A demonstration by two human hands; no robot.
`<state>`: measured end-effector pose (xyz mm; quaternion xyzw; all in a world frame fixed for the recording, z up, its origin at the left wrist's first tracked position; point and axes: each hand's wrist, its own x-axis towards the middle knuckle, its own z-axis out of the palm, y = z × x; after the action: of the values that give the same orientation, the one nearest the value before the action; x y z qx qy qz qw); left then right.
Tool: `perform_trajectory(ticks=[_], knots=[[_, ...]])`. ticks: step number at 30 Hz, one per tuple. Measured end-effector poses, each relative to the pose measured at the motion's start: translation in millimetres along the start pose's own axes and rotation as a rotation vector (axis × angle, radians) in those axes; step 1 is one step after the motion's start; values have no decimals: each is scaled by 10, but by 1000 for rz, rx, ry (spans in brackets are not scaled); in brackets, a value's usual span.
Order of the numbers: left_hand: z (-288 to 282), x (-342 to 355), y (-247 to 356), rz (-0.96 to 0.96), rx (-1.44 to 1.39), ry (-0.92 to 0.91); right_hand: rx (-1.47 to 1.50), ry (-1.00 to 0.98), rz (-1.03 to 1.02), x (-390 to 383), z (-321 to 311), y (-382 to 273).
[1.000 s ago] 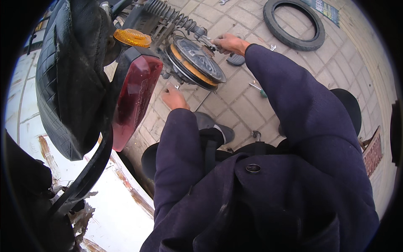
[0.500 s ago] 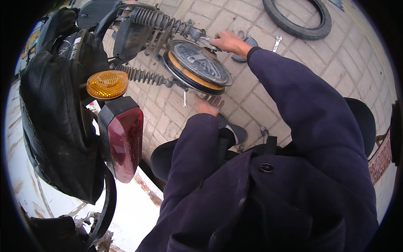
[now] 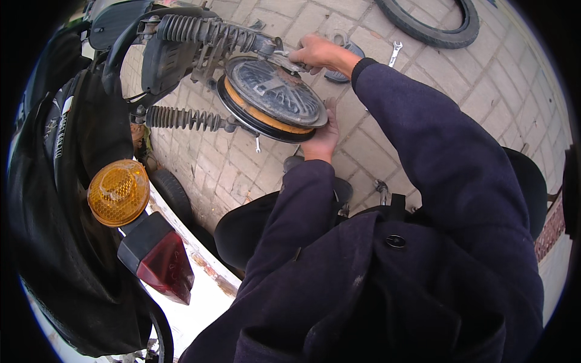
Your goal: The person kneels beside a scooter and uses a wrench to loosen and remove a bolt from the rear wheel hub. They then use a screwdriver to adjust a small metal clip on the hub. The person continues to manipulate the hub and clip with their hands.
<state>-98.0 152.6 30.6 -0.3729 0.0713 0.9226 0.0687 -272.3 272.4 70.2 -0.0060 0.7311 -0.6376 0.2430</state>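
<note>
One bare wheel (image 3: 275, 91), upper centre of frame, tilted, just by the right-hand ends of two shock absorbers (image 3: 187, 118). Hands apart: left hand (image 3: 321, 138) cupped against the wheel's lower-right edge, underside grip hidden, can't tell if it's clamped; right hand (image 3: 319, 54) has fingers closed on a metal fitting (image 3: 283, 62) at the wheel's top edge. Likely heavy and stiff, not fragile; dusty face may slip. Best hold: outer rim from below, opposite sides. Avoid the orange band (image 3: 266, 118); might be softer.
</note>
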Motion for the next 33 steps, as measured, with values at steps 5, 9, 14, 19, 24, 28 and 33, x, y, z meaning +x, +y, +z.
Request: perform_trajectory(ticks=[5,9,14,19,24,28,33], knots=[[-121,11,27,-213,-348,-78,-17,-62,64,-36,-80,-18],[-179,-70,15,-223,-370,-31,-13,-96,40,-94,-115,-27],[-154,-62,0,-195,-346,-66,-35,-32,-8,-95,-57,37],[-140,-55,-15,-167,-314,-106,-90,46,29,-78,-8,82],[-139,-59,10,-163,-309,1,-138,59,-6,-96,0,84],[-184,-49,13,-166,-278,-66,-206,84,-47,-53,6,103],[-142,-143,90,-79,86,91,-152,100,-27,36,6,183]])
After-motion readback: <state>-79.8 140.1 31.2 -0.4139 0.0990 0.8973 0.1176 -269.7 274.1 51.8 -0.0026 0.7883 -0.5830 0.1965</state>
